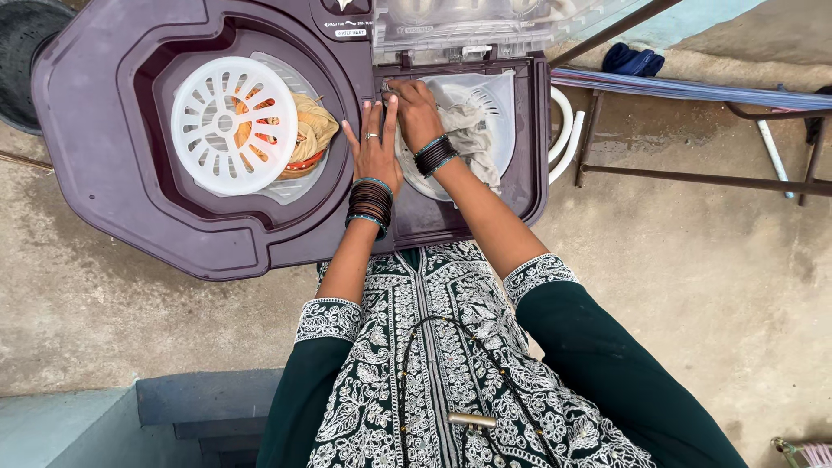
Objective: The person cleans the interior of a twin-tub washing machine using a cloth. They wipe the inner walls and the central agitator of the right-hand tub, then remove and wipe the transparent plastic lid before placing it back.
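Observation:
I look down on a dark purple twin-tub washing machine (113,182). My left hand (374,146) lies flat with its fingers apart on the machine's top, between the two tubs. My right hand (414,111) reaches into the right tub (498,91), fingers curled on a wet grey cloth (477,143) that lies bunched inside. Both wrists wear stacks of dark bangles. In the left tub a round white slotted cover (232,124) sits tilted over tan and orange laundry (312,130).
The right tub's clear lid (485,26) stands raised at the back. White hoses (568,130) hang at the machine's right side, next to a metal frame (693,179). A blue cloth (633,61) lies on the concrete. A black tub (26,43) stands far left, a blue step (199,399) near me.

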